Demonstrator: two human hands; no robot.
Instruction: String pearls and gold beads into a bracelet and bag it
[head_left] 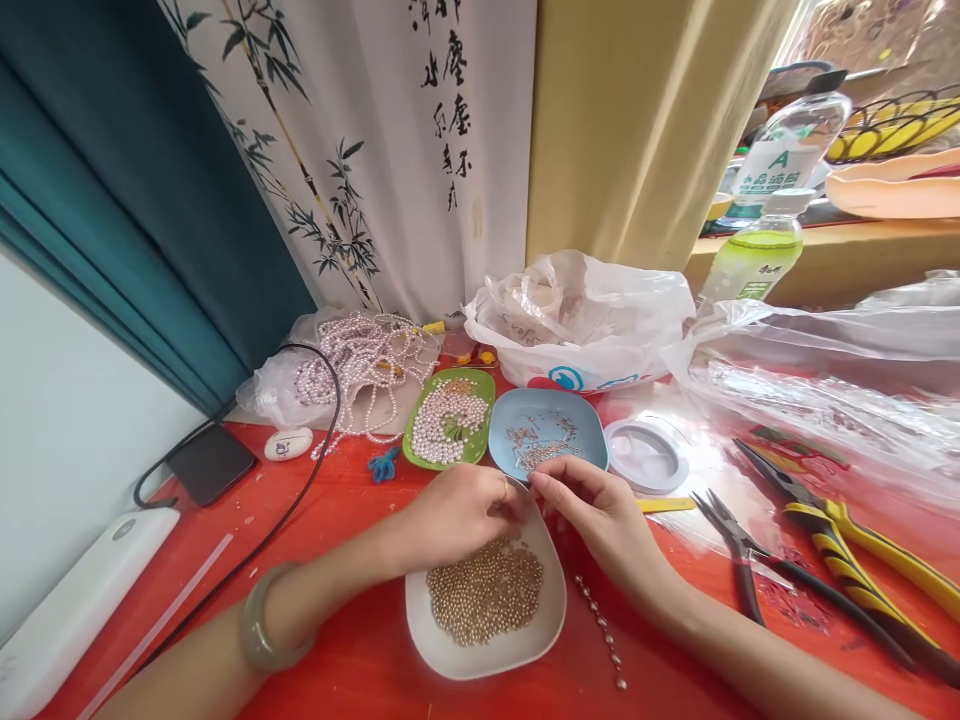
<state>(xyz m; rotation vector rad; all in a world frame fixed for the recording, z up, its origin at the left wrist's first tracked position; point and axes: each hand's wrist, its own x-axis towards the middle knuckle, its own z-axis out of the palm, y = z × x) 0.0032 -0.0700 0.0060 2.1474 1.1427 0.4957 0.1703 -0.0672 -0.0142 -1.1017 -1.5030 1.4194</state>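
Where the two hands meet, over the far rim of a white dish (450,655) full of small gold-coloured beads (486,595), the fingertips come together as if pinching something too small to make out. That dish sits on the red table (360,660) right in front of the person, between the forearms. The left hand (459,515) is curled, fingers bent down toward the beads, a ring on one finger and a pale green bangle (264,618) on the wrist. The right hand (596,512) is also closed at the tips, thumb and forefinger pressed together just beside the left fingers; whether it grips a bead or a pin cannot be told.

Just to the right of the dish a short beaded chain (600,625) lies on the table. Beyond the hands stands a blue dish (581,425) holding thin metal pins, and left of it a green dish (420,455) heaped with pale pearls. A round roll of clear tape (646,457) lies right of the blue dish. Further right are black-handled pliers (739,560) and larger yellow-and-black pliers (840,540).

At the back left, strands of pearls (360,360) spill from a plastic bag, with a dark phone (212,463) and its black cable (247,545) near the table's left edge. A white plastic bag (585,330) sits behind the blue dish.
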